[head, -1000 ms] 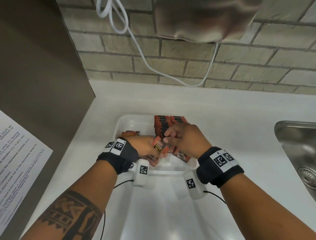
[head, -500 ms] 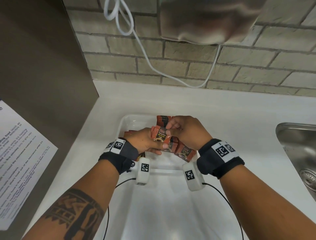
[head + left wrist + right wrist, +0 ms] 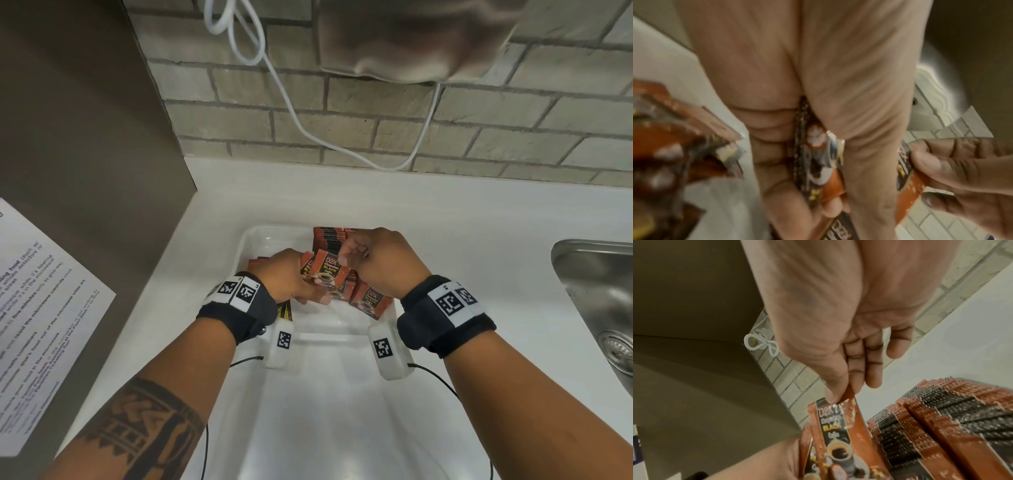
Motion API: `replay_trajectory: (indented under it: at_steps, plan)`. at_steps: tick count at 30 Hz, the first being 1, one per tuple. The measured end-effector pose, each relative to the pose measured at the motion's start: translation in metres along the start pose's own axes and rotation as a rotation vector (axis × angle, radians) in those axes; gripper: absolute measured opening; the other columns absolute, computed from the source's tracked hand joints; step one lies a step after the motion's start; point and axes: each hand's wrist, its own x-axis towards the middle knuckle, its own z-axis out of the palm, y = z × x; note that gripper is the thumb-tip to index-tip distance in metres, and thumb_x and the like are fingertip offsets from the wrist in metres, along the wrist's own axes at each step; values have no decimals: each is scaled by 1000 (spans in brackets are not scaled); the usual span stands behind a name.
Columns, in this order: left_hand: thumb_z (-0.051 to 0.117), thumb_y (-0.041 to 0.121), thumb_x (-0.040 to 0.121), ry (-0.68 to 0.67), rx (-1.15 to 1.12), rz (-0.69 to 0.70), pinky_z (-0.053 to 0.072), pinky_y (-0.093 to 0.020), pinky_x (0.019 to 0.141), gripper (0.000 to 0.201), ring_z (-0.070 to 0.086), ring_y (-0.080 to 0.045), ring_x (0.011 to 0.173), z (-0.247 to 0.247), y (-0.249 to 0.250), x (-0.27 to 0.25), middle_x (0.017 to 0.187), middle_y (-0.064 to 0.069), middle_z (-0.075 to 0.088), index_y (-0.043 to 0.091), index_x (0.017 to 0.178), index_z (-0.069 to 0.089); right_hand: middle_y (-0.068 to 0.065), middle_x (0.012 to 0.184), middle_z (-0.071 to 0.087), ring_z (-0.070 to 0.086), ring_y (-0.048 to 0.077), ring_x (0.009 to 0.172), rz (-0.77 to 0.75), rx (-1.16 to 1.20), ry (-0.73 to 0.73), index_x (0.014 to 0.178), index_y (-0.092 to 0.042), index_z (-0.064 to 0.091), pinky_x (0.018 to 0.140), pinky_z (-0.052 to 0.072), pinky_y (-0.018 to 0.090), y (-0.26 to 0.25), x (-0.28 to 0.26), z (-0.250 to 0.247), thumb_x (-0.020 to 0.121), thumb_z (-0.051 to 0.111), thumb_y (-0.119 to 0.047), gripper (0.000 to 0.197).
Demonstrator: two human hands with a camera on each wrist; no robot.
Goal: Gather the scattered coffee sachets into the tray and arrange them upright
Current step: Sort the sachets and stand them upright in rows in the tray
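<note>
Presently: right hand pinches the top edge of one sachet between thumb and forefinger, other fingers loosely curled. Left hand grips a small bundle of sachets from below, at frame centre. Upright row stands at the tray's upper end; loose sachet leans lower right. Advice: square bottom edges, keep print facing forward, slide the sachet in against the row.
</note>
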Motion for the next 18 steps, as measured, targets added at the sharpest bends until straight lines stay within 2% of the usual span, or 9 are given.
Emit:
replay_trajectory:
  at_steps: [2, 4, 6, 9, 11, 14, 16, 18]
  plan:
    - [92, 49, 52, -6, 126, -78, 62, -47, 77, 49, 73, -21, 74, -12, -4, -3, 82, -2, 77, 21, 89, 75, -15, 77, 63, 57, 0, 70, 9, -2, 0, 84, -19, 75, 59, 39, 5, 3, 0, 2, 89, 63, -9, 17]
    - [91, 45, 61, -15, 219, -156, 62, -46, 71, 46, 70, -26, 65, -22, -6, -6, 78, -11, 75, 11, 86, 74, -11, 76, 66, 59, 3, 68, 15, -26, -8, 76, -25, 74, 61, 40, 8, 7, 1, 7, 85, 67, -12, 18]
    - [89, 44, 68, -73, 268, -194, 62, -38, 65, 43, 70, -28, 62, -27, -6, -10, 77, -12, 75, 10, 87, 73, -11, 74, 68, 60, 4, 71, 37, -80, -8, 70, -30, 73, 72, 45, 25, 12, 3, 14, 82, 69, -16, 19]
    - [83, 48, 75, -197, 345, -203, 56, -25, 58, 34, 65, -14, 57, -18, 4, -14, 68, -1, 71, 17, 85, 72, -15, 73, 68, 61, 10, 80, 77, -140, -18, 66, -31, 74, 80, 49, 33, 14, 6, 23, 79, 70, -20, 17]
    - [77, 47, 82, -250, 385, -184, 53, -21, 55, 29, 62, -8, 54, -6, 10, -11, 67, 5, 69, 19, 89, 73, -14, 83, 66, 60, 17, 90, 102, -171, -41, 65, -34, 72, 86, 51, 40, 16, 8, 27, 78, 70, -25, 15]
    - [71, 42, 89, -318, 391, -156, 52, -19, 56, 34, 61, -8, 57, 11, 12, -1, 76, 4, 70, 17, 112, 70, -11, 91, 65, 60, 21, 96, 120, -216, -89, 63, -39, 68, 89, 51, 43, 21, 11, 33, 76, 69, -33, 15]
    - [70, 42, 90, -333, 424, -144, 50, -17, 55, 35, 60, -6, 57, 17, 12, 5, 75, 5, 69, 16, 113, 70, -11, 91, 64, 59, 22, 99, 125, -222, -96, 65, -38, 70, 91, 50, 44, 23, 12, 34, 77, 70, -34, 13]
    - [70, 44, 89, -338, 450, -146, 56, -23, 66, 36, 64, -10, 65, 20, 12, 9, 81, 2, 72, 16, 112, 70, -10, 92, 62, 56, 23, 103, 121, -230, -94, 68, -35, 73, 92, 48, 43, 25, 13, 34, 79, 70, -32, 12]
